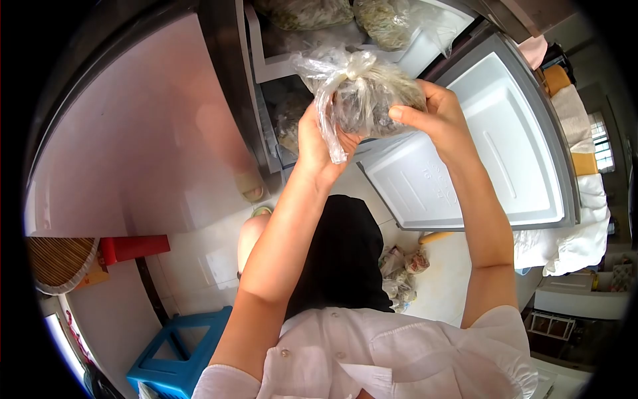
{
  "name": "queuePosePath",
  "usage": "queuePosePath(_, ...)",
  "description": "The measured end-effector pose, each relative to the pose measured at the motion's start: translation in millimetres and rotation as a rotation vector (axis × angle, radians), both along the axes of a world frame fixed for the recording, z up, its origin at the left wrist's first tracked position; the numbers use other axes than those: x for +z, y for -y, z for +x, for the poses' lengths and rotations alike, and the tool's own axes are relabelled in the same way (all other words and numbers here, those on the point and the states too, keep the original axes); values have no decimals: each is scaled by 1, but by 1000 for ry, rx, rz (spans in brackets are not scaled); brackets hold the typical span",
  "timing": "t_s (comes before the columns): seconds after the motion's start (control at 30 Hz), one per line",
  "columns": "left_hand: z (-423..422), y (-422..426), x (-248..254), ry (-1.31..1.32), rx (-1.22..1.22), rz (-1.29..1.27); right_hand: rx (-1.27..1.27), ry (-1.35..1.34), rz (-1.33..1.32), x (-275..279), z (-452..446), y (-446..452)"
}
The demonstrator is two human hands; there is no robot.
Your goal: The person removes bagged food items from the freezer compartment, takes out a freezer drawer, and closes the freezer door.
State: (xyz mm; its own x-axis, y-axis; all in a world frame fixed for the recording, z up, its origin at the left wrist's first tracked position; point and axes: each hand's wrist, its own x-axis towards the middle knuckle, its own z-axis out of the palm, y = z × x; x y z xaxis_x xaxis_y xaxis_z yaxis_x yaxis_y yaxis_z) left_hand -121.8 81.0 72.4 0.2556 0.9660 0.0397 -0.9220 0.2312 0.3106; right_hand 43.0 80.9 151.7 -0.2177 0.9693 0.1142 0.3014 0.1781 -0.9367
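Knotted plastic bag (379,103), clear and crinkled with dark contents, is held up in both hands in front of an open fridge compartment. The left hand (321,138) supports its left and lower side, fingers curled against the plastic and partly hidden by it; a loose twisted end of the bag hangs down across this hand. The right hand (440,121) clamps the right side, thumb pressed on the near face and the other fingers behind, where their tips cannot be seen. The knot sits on top, between the two hands.

Beyond the bag, a white drawer (274,68) contains more filled bags (309,13), and another bag (288,130) lies lower down inside the compartment, left of the left hand. The open door (508,133) stands to the right, its pale inner panel showing; a glossy closed door (133,126) is on the left. Several bundled bags (401,276) lie on the tiled floor (445,282), and a blue stool (174,352) stands at lower left.
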Motion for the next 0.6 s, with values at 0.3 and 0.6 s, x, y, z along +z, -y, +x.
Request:
queuePosePath(0.3, 4, -2, -7, -108, -39, -51, -164, 593, 689, 6, -1, 11)
queuePosePath(0.6, 5, -4, -17, -71, -28, -104, -167, 730, 1033, 0, 5, 12)
